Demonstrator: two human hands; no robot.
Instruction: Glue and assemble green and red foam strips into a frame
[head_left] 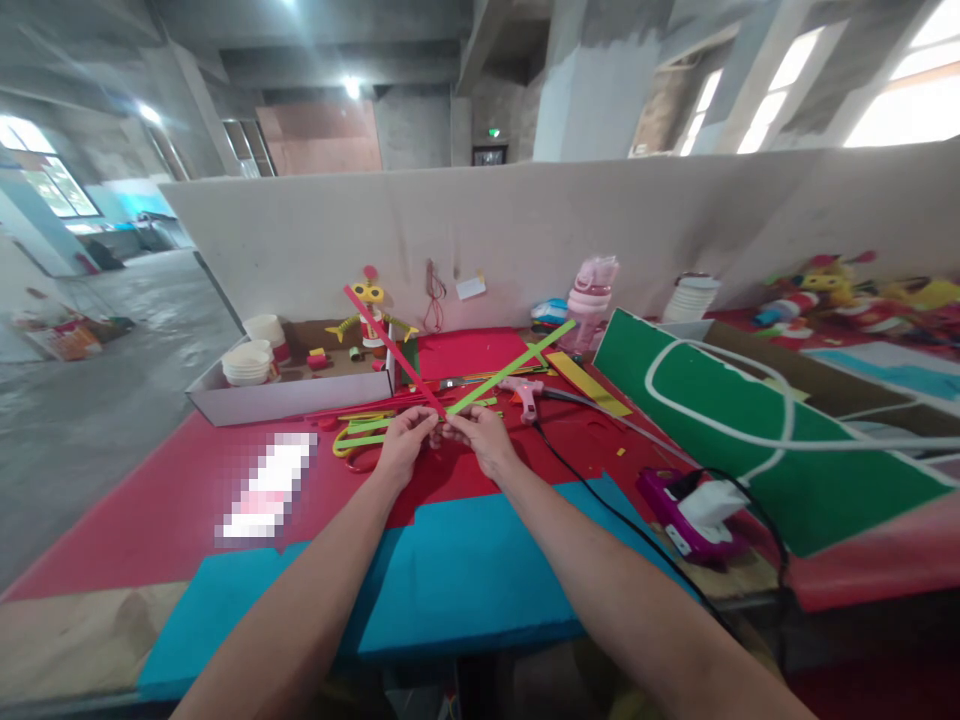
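The glue gun [527,395] lies left of the box [742,440].

No lettering or numbers readable here: the small green sign [493,132] glows too tiny, the white note [471,288] too blurred.

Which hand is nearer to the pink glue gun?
Right. The right hand is just left of the pink glue gun; the left hand is farther left, beyond the right.

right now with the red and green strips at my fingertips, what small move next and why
I'd probably square the red strip against the green strip where they meet: they spread in a slanted V, with both left hand and right hand at its point.
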